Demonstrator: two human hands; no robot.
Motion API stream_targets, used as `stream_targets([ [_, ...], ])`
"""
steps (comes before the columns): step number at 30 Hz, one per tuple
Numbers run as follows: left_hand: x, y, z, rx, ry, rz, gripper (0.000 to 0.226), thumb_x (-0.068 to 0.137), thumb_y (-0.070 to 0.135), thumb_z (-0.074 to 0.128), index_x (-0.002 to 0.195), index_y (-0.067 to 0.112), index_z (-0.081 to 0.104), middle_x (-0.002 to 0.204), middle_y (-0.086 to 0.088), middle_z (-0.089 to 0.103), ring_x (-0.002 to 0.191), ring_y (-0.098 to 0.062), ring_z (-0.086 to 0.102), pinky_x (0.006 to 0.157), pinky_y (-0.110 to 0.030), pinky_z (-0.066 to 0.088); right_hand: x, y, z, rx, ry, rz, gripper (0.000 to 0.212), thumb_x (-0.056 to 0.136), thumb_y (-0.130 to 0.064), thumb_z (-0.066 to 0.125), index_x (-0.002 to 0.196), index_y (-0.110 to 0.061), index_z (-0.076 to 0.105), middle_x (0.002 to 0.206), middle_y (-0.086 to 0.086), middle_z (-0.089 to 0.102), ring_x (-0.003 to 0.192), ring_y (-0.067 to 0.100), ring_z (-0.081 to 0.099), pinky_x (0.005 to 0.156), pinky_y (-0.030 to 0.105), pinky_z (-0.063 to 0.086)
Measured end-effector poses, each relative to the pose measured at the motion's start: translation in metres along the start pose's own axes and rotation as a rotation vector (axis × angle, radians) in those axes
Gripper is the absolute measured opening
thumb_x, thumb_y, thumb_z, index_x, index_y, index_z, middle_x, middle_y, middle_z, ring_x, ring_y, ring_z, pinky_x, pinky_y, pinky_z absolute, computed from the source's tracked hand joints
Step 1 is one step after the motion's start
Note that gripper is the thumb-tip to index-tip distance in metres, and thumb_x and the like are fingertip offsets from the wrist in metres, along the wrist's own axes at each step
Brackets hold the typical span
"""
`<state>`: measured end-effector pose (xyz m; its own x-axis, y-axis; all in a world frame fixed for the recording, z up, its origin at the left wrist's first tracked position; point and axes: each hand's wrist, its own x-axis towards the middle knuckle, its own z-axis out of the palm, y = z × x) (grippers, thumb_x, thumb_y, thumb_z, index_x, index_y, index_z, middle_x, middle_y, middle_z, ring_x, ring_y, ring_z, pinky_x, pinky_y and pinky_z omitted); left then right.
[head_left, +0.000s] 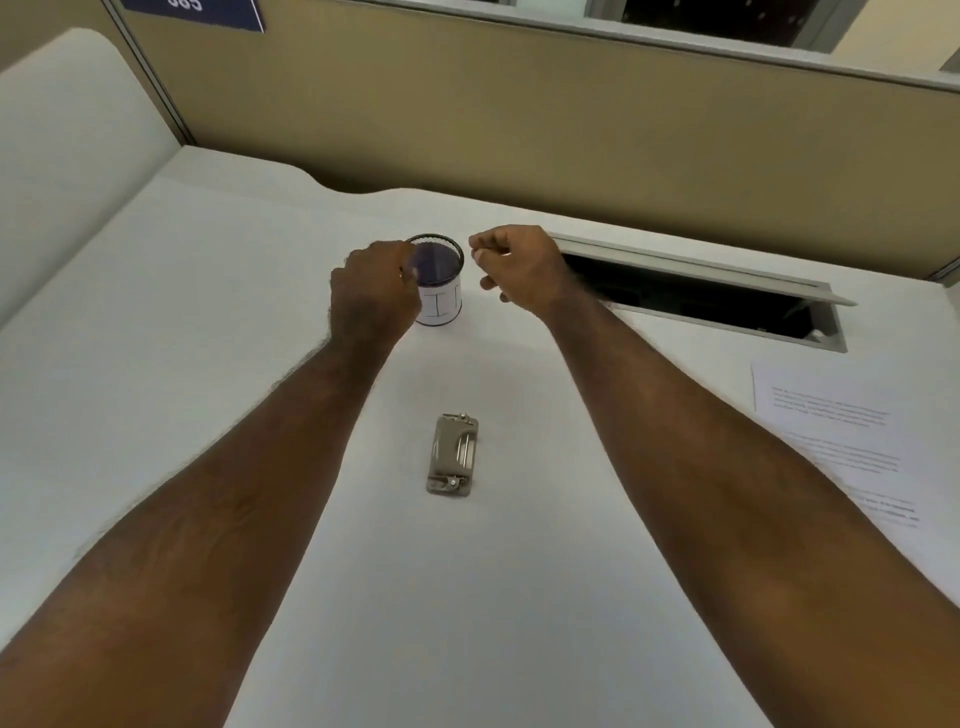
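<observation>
Desk (208, 364): white, spread under and all around the pen cup (441, 299).
Partition (519, 130): tan panel, upright behind the pen cup, along the desk's far edge.
Cable hatch (701, 296): right of the pen cup and slightly behind it, lid tilted up, dark inside.
Printed sheets (831, 431): well to the right of the pen cup and nearer the person, flat at the desk's right edge, text too small to read.
Left hand (371, 296): against the pen cup's left side, fingers curled over the rim and gripping it, fingertips partly hidden behind the hand.
Right hand (522, 267): just right of the pen cup, level with its rim, apart from it; fingers curled in, thumb tip pressed to forefinger, nothing discernible between them.
Pen cup: upright near the desk's middle, dark mesh rim, white label with boxed lines across the front, dark inside, contents unclear.
Hole punch (453, 454): grey metal, lying flat well in front of the pen cup, between the two forearms, touched by neither.
</observation>
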<state>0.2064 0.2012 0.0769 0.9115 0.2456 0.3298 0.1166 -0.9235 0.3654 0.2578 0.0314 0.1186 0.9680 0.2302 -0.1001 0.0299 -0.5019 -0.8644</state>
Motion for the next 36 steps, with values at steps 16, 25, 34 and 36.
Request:
stream_targets([
  [16,-0.182,-0.057,0.048,0.175,-0.341,0.022,0.054,0.094,0.034,0.035,0.144,0.015,0.038,0.155,-0.013,0.033,0.142,-0.036,0.03,0.107,-0.062,0.026,-0.213,0.155,-0.016,-0.221,0.068,0.289,0.023,0.085,-0.019,0.063,0.106,-0.021,0.072,0.111,-0.003,0.068,0.094,0.008,0.063,0.089,0.023,0.048],
  [25,-0.189,-0.059,0.058,0.188,-0.311,0.006,0.054,0.097,0.038,0.027,0.148,0.019,0.033,0.158,-0.008,0.027,0.146,-0.033,0.021,0.114,-0.06,0.013,-0.222,0.15,0.02,-0.476,-0.114,0.148,0.028,0.085,-0.033,0.065,0.11,-0.023,0.07,0.107,-0.004,0.065,0.106,0.016,0.054,0.086,0.026,0.042],
  [34,-0.19,-0.061,0.06,0.158,-0.276,0.01,0.054,0.097,0.038,0.029,0.147,0.018,0.035,0.157,-0.009,0.03,0.145,-0.033,0.023,0.114,-0.06,0.014,-0.204,0.125,0.036,-0.852,-0.074,0.088,0.009,0.084,-0.015,0.06,0.082,-0.009,0.066,0.091,0.007,0.069,0.088,0.027,0.065,0.071,0.028,0.045],
  [36,-0.191,-0.061,0.06,0.155,-0.265,0.016,0.054,0.097,0.038,0.029,0.146,0.018,0.036,0.157,-0.01,0.03,0.145,-0.034,0.024,0.113,-0.06,0.015,-0.199,0.112,0.036,-0.943,-0.028,0.106,0.01,0.071,-0.007,0.069,0.068,-0.009,0.06,0.081,0.009,0.07,0.076,0.028,0.069,0.058,0.025,0.042],
])
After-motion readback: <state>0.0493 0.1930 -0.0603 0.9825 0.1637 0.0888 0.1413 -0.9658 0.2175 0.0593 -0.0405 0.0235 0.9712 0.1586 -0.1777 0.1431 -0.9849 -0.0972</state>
